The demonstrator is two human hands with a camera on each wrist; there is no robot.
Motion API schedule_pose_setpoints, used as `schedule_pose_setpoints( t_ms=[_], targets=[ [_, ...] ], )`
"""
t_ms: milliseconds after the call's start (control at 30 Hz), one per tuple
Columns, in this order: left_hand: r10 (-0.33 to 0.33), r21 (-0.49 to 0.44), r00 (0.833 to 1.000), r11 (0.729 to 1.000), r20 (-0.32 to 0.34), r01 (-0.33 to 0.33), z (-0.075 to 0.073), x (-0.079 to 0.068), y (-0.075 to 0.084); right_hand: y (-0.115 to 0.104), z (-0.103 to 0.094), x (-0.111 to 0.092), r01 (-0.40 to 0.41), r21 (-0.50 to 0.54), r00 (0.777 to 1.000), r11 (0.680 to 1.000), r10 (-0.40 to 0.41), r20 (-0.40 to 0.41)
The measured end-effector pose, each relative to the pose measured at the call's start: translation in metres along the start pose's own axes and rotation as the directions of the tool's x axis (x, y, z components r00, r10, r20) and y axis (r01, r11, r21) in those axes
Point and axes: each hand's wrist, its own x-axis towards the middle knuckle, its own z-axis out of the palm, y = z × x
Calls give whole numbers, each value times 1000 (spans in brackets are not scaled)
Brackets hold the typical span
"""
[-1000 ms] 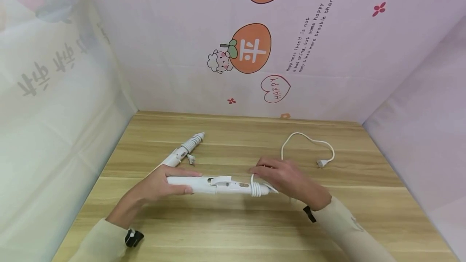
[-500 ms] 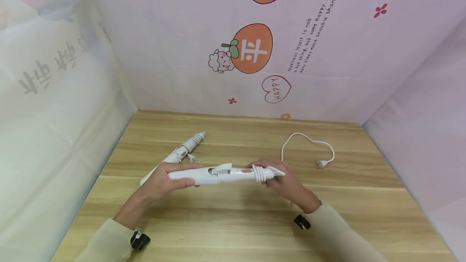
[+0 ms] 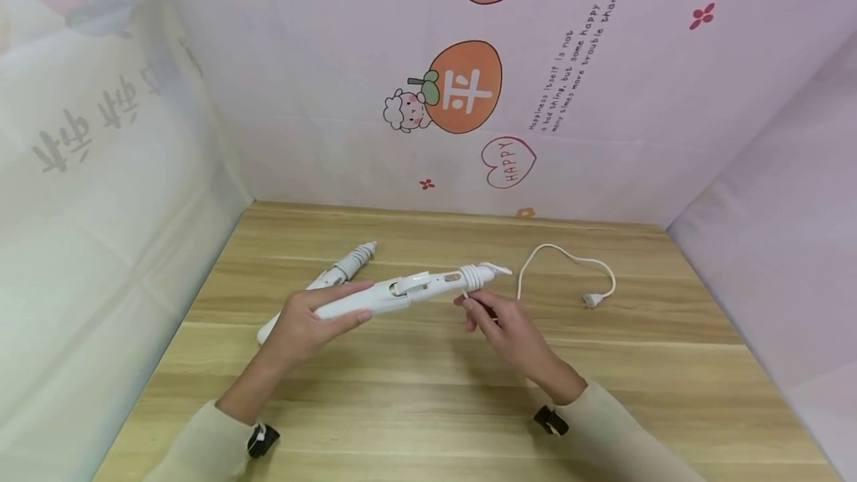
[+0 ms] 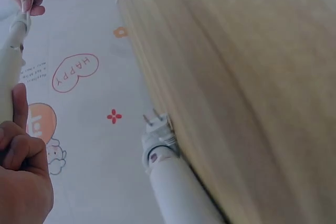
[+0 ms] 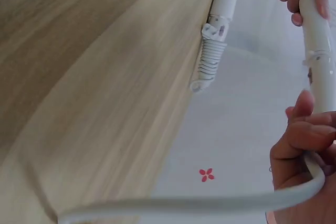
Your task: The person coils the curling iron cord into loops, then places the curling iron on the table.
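My left hand [image 3: 301, 329] grips a white curling iron [image 3: 375, 302] by its thick end. The iron is held above the table, tilted with its handle end up and to the right. Several turns of white cord [image 3: 472, 277] are wound round that handle end. Just below them, my right hand [image 3: 512, 329] pinches the cord between thumb and fingers. In the right wrist view the loose cord [image 5: 184, 204] passes through the curled fingers and stretches left across the picture. A second curling iron [image 3: 355, 262], its cord neatly coiled, lies behind my left hand, which partly hides it.
The loose cord's plug [image 3: 592, 300] lies at the right of the wooden table [image 3: 428, 422]. In the left wrist view the second iron's two-pin plug [image 4: 157, 123] sticks out beside its handle. Printed cloth walls [image 3: 321, 132] enclose the table at the back and both sides.
The curling iron has risen and its handle end has tilted upward. My right hand has gone from above the wound cord, round behind the handle, to below it.
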Motion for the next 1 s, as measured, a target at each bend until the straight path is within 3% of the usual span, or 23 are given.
schedule_pose_setpoints(
  t_ms=[133,267,400,467,567,700,733,867,1000],
  targets=[
    [100,80,994,992,-31,-98,-1,2,7,-4,-4,-1,-58,-34,998,998,58,13],
    [105,160,993,983,-52,-95,-7,2,10,-6,-10,-4,-59,-26,997,998,61,48],
    [55,200,998,978,15,-57,-15,2,12,-6,-20,-3,68,-113,995,991,-59,85],
    [48,216,996,974,77,-64,-18,2,14,-5,-26,-3,177,-200,982,964,-160,99],
    [29,206,984,976,176,-66,-22,2,15,0,-32,-2,378,-350,925,857,-364,107],
    [-2,165,956,985,293,-48,-25,0,15,6,-36,4,559,-472,808,682,-576,123],
    [-10,149,950,988,313,-39,-25,-1,14,7,-36,6,583,-482,785,654,-606,128],
    [-32,70,927,998,374,6,-30,-2,12,7,-41,12,645,-476,736,598,-654,175],
    [-16,13,909,1000,417,11,-33,-4,8,7,-42,14,675,-436,724,596,-648,235]
  ],
)
